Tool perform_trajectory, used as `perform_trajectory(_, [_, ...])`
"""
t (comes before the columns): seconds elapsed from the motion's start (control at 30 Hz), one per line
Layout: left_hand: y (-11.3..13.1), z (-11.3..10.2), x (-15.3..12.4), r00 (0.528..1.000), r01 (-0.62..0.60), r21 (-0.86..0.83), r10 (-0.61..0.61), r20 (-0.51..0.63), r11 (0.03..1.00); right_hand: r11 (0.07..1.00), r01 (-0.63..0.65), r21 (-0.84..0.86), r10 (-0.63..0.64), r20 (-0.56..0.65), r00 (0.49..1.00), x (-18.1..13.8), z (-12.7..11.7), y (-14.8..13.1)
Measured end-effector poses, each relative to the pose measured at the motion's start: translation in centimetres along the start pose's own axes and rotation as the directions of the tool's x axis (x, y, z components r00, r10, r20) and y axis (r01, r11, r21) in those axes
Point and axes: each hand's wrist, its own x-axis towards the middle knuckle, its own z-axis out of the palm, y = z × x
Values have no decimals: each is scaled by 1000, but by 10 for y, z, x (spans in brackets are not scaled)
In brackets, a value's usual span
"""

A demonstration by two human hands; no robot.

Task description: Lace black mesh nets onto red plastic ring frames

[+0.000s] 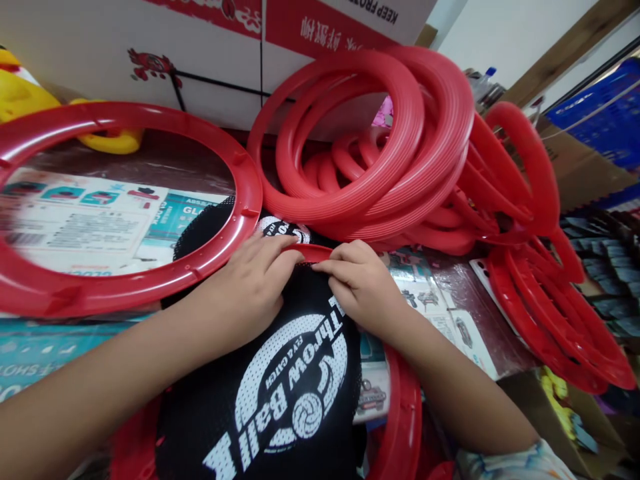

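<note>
Bold white lettering on black mesh fabric (273,373) read "Throw Ball" and "FLY & CATCH"; a white carton (215,60) showed "KEEP FROZE", cut off.

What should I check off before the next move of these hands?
1. Left hand at the upper edge of the black fabric: ok.
2. Right hand at that edge, fingertips pinching it: ok.
3. White print facing up: ok.
4. Fabric edge fixed all along the red rim: cannot tell, since the hands and fabric hide much of it.
5. Free space around the left hand: not ok, the loose large red ring lies right beside it.
6. Pile of red rings steady: cannot tell from one picture.
</note>
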Motion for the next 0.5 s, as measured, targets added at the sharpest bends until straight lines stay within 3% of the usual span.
perform_trajectory(0.23, [-1,-7,4,999,42,-170,-37,30,985,976,51,-210,-55,-13,998,3,0,-1])
perform_trajectory(0.5, [-2,-8,8,1000,16,-229,-11,22,973,963,65,-260,-71,-15,997,6,7,3])
